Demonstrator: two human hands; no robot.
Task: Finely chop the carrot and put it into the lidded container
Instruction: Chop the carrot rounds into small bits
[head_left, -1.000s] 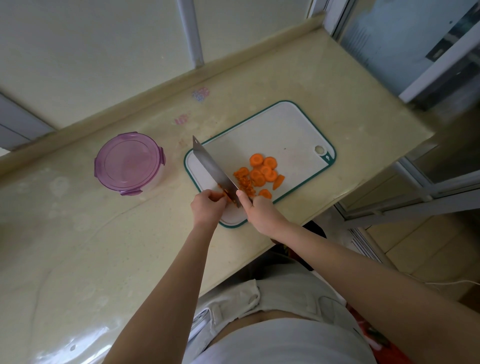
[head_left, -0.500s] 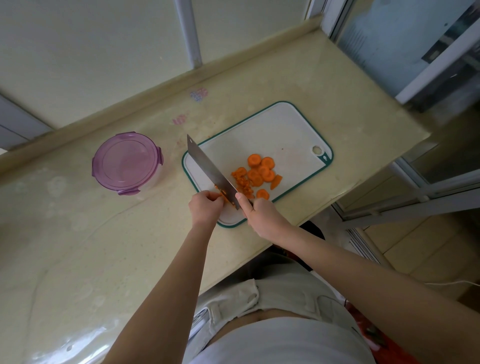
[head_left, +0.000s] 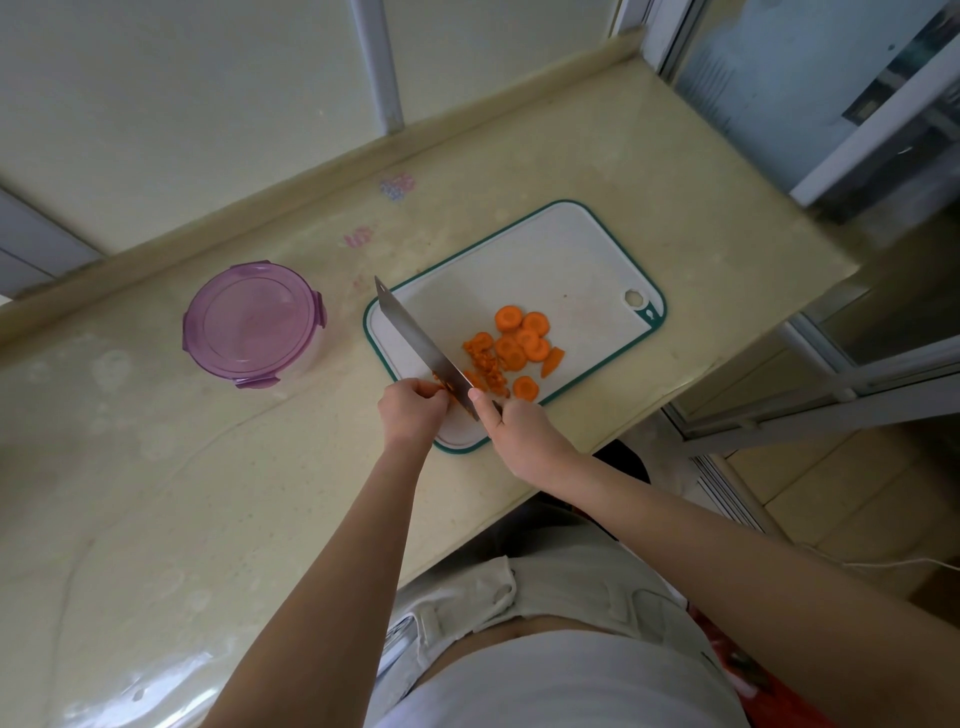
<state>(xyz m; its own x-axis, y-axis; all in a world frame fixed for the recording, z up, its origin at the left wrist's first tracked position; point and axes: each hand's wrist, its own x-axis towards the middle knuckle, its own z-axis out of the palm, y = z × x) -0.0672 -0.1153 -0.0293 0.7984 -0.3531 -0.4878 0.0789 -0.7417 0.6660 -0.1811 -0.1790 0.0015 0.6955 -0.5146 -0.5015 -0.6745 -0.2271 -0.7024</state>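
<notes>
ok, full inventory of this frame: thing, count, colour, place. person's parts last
counter: one, beige, fills the frame below the wall
container: one, clear with purple lid on, on the counter left of the board
cutting board: one, white with teal rim, centre of the counter
knife: one, steel blade, angled over the board's left part
carrot slices: about eight, orange, mid-board right of the blade
chopped carrot: small pile, orange, beside the blade
carrot piece: one, orange, at the blade's left face
stickers: two faint, pink-purple, on the counter behind the board
left hand: holds the carrot piece
right hand: grips the knife
</notes>
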